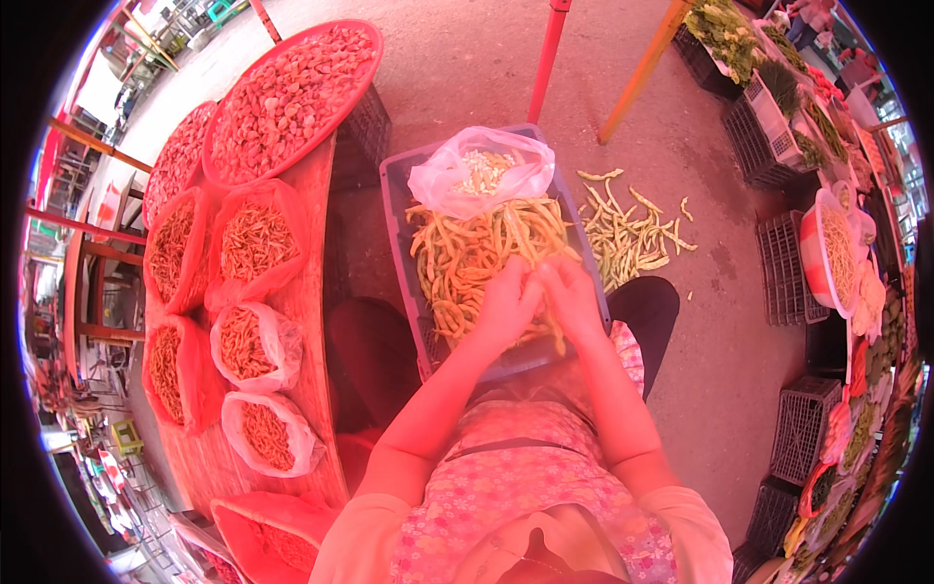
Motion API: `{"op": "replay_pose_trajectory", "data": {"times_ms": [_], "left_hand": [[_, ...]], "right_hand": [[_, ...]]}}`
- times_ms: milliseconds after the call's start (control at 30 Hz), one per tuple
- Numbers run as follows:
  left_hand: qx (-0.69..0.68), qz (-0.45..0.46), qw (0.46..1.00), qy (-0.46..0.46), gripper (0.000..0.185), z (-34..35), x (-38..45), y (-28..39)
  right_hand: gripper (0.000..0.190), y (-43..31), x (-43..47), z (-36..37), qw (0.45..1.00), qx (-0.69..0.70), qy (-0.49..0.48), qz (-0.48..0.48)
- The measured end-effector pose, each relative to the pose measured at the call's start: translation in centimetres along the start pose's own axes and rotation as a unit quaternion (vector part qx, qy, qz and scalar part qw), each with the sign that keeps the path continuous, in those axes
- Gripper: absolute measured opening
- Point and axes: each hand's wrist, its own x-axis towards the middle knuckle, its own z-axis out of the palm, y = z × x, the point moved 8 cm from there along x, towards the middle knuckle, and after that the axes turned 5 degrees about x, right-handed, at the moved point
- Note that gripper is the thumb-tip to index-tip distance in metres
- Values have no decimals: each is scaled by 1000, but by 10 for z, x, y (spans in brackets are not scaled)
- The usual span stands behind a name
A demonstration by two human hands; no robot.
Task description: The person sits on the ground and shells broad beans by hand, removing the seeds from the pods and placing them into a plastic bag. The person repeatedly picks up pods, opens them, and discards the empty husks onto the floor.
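Note:
My left hand (509,298) and my right hand (569,292) meet at the fingertips over a plastic crate (395,230) between my knees. Pinched between them is a bean pod, largely hidden by the fingers. Yellowish bean pods (463,252) fill much of the crate below and beyond my hands. At the crate's far end rests a translucent plastic bag (438,179), its mouth open, with pale shelled beans (485,171) inside. More pods (620,237), greenish, lie in a loose pile on the ground just right of the crate.
To my left, a wooden table (321,306) bears open bags of dried goods (259,241) and a large round tray (376,66) of dried pieces. Two poles, one red (551,62) and one yellow (642,73), stand ahead. Black crates (784,270) and vegetables line the right side.

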Motion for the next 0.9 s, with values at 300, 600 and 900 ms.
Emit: {"op": "replay_pose_trajectory", "data": {"times_ms": [300, 600, 900], "left_hand": [[23, 39, 997, 64, 17, -4, -6, 5], [-58, 41, 991, 112, 24, -2, 5, -2], [-194, -41, 974, 104, 40, 16, 5, -35]], "right_hand": [[24, -18, -7, -1, 983, -129, 77, -103], [13, -27, -12, 3, 963, -172, 121, -168], [13, -43, -24, 9, 924, -223, 152, -271]]}}
